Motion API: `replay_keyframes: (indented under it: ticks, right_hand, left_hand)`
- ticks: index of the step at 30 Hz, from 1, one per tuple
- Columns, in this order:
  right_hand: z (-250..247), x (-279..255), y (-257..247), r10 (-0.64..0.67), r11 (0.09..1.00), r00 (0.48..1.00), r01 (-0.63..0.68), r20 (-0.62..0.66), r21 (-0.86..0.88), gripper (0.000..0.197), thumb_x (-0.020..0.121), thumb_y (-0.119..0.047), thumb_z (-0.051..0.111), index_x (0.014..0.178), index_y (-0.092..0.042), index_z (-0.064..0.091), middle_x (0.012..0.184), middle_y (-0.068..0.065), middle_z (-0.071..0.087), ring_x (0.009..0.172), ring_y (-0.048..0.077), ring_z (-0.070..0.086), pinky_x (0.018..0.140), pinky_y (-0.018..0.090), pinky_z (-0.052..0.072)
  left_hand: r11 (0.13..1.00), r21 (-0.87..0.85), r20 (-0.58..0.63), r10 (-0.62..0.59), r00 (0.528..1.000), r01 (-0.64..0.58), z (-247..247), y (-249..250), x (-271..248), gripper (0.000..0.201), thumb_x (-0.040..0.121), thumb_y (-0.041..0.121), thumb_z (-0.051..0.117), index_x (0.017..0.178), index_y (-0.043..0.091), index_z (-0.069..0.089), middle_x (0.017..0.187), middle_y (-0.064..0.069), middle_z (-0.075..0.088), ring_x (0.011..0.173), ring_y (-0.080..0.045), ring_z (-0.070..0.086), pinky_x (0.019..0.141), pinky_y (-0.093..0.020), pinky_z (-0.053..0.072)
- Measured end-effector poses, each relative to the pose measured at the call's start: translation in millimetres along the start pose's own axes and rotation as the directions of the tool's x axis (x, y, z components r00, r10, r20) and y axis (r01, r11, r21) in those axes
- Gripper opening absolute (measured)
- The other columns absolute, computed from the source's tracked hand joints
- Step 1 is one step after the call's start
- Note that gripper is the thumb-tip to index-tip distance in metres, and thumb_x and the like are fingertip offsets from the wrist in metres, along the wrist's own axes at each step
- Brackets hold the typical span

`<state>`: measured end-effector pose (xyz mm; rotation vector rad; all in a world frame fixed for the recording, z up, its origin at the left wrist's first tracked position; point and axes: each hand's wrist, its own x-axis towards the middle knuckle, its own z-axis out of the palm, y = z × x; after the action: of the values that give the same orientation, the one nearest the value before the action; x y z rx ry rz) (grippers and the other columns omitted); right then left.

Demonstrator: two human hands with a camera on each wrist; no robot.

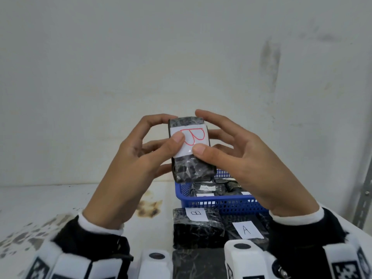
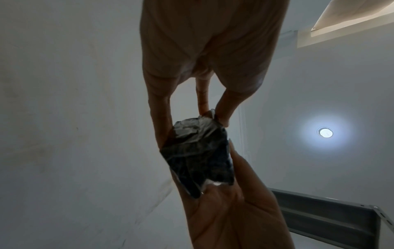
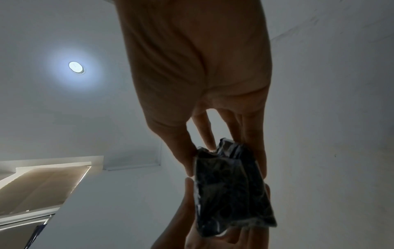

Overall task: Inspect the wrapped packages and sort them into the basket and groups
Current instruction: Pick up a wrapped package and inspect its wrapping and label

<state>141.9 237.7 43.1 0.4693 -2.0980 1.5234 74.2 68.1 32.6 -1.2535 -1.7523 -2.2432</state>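
Two thumbs press our package (image 1: 191, 150) from the front, left hand (image 1: 128, 158) and right hand (image 1: 251, 158) curled round its sides, raised above the blue basket (image 1: 211, 204) so its red B label (image 1: 191, 140) faces us, likely for reading. On the table (image 1: 60, 208) below lie the B package (image 1: 197, 226) and A package (image 1: 247, 230). Only our wrist views show the crinkled, unlabelled underside; only the head view shows the letter.

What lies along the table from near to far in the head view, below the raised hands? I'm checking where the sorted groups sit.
Package labelled B beside package labelled A → blue basket holding more wrapped packages → wall.
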Motion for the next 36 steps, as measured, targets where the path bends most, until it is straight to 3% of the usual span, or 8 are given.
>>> replay_keyframes:
  ticks: [4,7,13,19,25,29,33,36]
  right_hand:
    - [1.6,2.5,4.0,0.002,1.000,1.000,-0.002,-0.008,-0.008,0.045,0.080,-0.037,0.075,0.124,-0.037,0.065,0.102,0.007,0.075,0.101,0.037,0.069,0.095,0.053,0.055]
    - [3.6,2.5,3.4,-0.022,0.999,0.999,0.021,-0.036,-0.031,0.039,0.079,-0.044,0.074,0.117,-0.038,0.068,0.103,0.005,0.075,0.099,0.037,0.069,0.091,0.054,0.056]
    - [-1.5,0.2,3.1,0.067,0.997,0.997,-0.068,-0.023,-0.040,0.062,0.074,-0.047,0.069,0.133,-0.044,0.049,0.119,-0.012,0.070,0.093,0.024,0.075,0.078,0.049,0.062]
    - [0.7,0.2,2.4,0.099,0.995,0.995,-0.099,0.006,0.014,0.052,0.074,-0.048,0.067,0.124,-0.032,0.063,0.115,-0.003,0.072,0.097,0.023,0.074,0.078,0.050,0.062]
    - [-2.6,-1.3,-2.0,0.093,0.996,0.995,-0.093,0.028,0.009,0.046,0.071,-0.043,0.069,0.117,-0.035,0.067,0.104,0.006,0.076,0.098,0.019,0.074,0.091,0.037,0.058]
    - [1.7,0.8,-1.3,0.100,0.994,0.995,-0.099,0.018,-0.036,0.038,0.080,-0.046,0.074,0.116,-0.037,0.068,0.103,0.004,0.077,0.100,0.018,0.073,0.099,0.045,0.054]
    - [0.2,-0.5,-2.4,0.092,0.995,0.995,-0.092,-0.032,-0.023,0.048,0.073,-0.052,0.067,0.119,-0.040,0.069,0.097,0.004,0.078,0.094,0.016,0.075,0.094,0.045,0.057]
    - [1.4,1.4,-1.3,0.079,0.997,0.991,-0.080,-0.110,-0.005,0.058,0.069,-0.054,0.066,0.126,-0.043,0.064,0.089,0.001,0.079,0.082,0.010,0.075,0.082,0.035,0.060]
  left_hand:
    - [0.999,0.018,-0.028,0.029,0.999,-0.029,2.2,2.9,-0.9,0.035,0.074,0.029,0.078,0.106,0.025,0.063,0.094,-0.013,0.076,0.085,-0.021,0.072,0.067,-0.026,0.057]
    - [0.999,0.018,-0.043,0.037,0.998,-0.036,2.8,3.4,-1.9,0.035,0.070,0.029,0.068,0.104,0.024,0.063,0.093,-0.008,0.075,0.079,-0.015,0.070,0.061,-0.021,0.055]
    - [0.998,0.036,-0.025,0.057,0.998,-0.056,4.7,2.3,-2.5,0.070,0.070,0.026,0.067,0.134,0.042,0.043,0.119,0.011,0.069,0.093,-0.016,0.073,0.080,-0.031,0.060]
    - [0.998,0.046,-0.002,0.036,0.999,-0.036,4.3,1.5,-2.8,0.057,0.073,0.022,0.071,0.128,0.031,0.058,0.120,0.019,0.066,0.097,-0.008,0.071,0.080,-0.031,0.060]
    - [0.999,-0.033,-0.012,-0.042,0.999,0.042,-2.4,3.2,0.6,0.040,0.075,0.035,0.061,0.114,0.027,0.067,0.112,0.007,0.070,0.096,-0.020,0.072,0.078,-0.039,0.061]
    - [1.000,-0.020,-0.016,-0.019,1.000,0.019,-2.9,1.7,0.4,0.039,0.074,0.027,0.065,0.112,0.030,0.070,0.113,0.001,0.069,0.095,-0.021,0.071,0.072,-0.032,0.059]
    - [0.994,0.110,0.035,0.000,0.999,-0.003,-0.7,5.1,-2.5,0.035,0.074,0.037,0.077,0.108,0.030,0.071,0.116,0.009,0.070,0.098,-0.016,0.071,0.079,-0.031,0.059]
    - [0.985,0.174,-0.060,0.016,0.998,-0.005,-1.1,1.3,-0.8,0.046,0.063,0.035,0.089,0.104,0.023,0.071,0.110,0.006,0.072,0.092,-0.018,0.072,0.082,-0.027,0.058]
